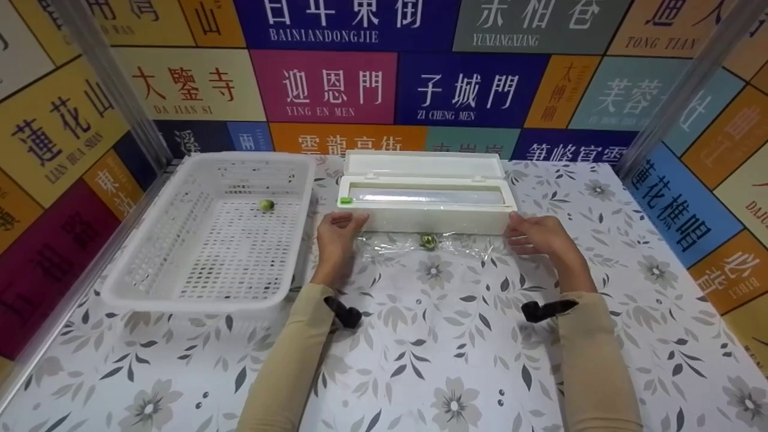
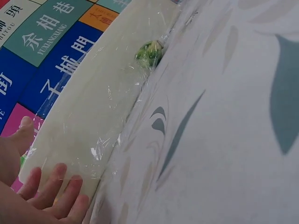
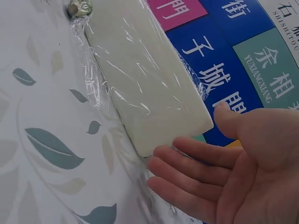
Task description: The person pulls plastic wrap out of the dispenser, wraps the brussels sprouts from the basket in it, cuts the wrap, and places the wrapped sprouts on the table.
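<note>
A white cling film dispenser box [image 1: 438, 221] stands on the table, its lid [image 1: 423, 164] raised at the back. Clear film [image 1: 390, 247] drapes down its front face onto the tablecloth. On that film, against the box's lower front edge, is a small round green vegetable [image 1: 428, 241], like a Brussels sprout. My left hand [image 1: 337, 243] is at the box's left front corner, fingertips against the front face by the film's edge [image 2: 88, 175]. Beside the right front corner is my right hand [image 1: 540, 237], palm turned up with fingers extended [image 3: 191, 175], gripping nothing.
A white perforated basket [image 1: 198, 305] stands to the left, with another small green vegetable [image 1: 266, 206] inside. A green slider [image 1: 345, 200] sits at the box's left end. Lettered panels [image 1: 324, 87] rise behind the floral-covered table [image 1: 420, 372].
</note>
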`<state>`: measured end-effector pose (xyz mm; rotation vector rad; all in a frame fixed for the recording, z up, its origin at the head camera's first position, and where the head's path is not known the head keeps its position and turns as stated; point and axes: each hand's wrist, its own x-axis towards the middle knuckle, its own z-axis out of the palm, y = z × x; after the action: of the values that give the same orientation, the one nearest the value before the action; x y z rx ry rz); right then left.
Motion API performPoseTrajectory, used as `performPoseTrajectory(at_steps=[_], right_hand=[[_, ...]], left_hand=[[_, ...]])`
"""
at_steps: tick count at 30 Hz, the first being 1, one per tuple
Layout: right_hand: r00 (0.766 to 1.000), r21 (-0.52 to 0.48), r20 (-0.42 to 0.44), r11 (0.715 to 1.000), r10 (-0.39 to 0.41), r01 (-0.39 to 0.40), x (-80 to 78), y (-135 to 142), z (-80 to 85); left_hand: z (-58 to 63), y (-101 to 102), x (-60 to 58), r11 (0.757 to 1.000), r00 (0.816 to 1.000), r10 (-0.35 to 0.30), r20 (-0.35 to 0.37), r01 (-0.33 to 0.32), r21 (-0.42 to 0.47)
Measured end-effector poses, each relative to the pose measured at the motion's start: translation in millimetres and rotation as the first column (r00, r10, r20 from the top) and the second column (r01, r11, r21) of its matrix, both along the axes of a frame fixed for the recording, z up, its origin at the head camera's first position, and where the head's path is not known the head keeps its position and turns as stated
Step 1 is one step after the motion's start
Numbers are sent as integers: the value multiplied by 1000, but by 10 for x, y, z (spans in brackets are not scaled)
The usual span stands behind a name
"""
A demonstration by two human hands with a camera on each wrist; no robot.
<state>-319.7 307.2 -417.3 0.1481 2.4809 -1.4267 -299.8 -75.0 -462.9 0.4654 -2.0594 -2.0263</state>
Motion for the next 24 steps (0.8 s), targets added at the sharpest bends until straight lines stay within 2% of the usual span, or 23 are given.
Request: performPoseTrajectory(at_steps=[3,5,8,11,15,20,24], right_hand=[[1000,-20,-14,1000,-2,2,-13,-52,-12],[999,-56,-34,998,-29,28,-22,-80,-20],[993,-115,-67,990,-94,86,-30,-127,-41],[984,-169,-103,977,-148,129,-31,-163,-61],[977,-209,-124,967,-172,143,-22,-190,-71],[981,-278,-62,948,-182,158,-24,-195,-76],[989,-259,-33,957,-146,132,-25,-175,-63]], left_hand=[[-29,-2,-37,996,999,-17,-27,19,89],[-42,-10,-49,987,999,-20,-37,26,159],[-46,-38,-36,975,999,-17,-42,26,219],[-33,-71,-17,983,999,-9,-45,18,181],[0,-103,-3,996,1000,-16,-26,18,86],[20,-123,-6,997,999,-29,-21,30,71],[31,-128,-3,997,999,-36,-26,37,74]])
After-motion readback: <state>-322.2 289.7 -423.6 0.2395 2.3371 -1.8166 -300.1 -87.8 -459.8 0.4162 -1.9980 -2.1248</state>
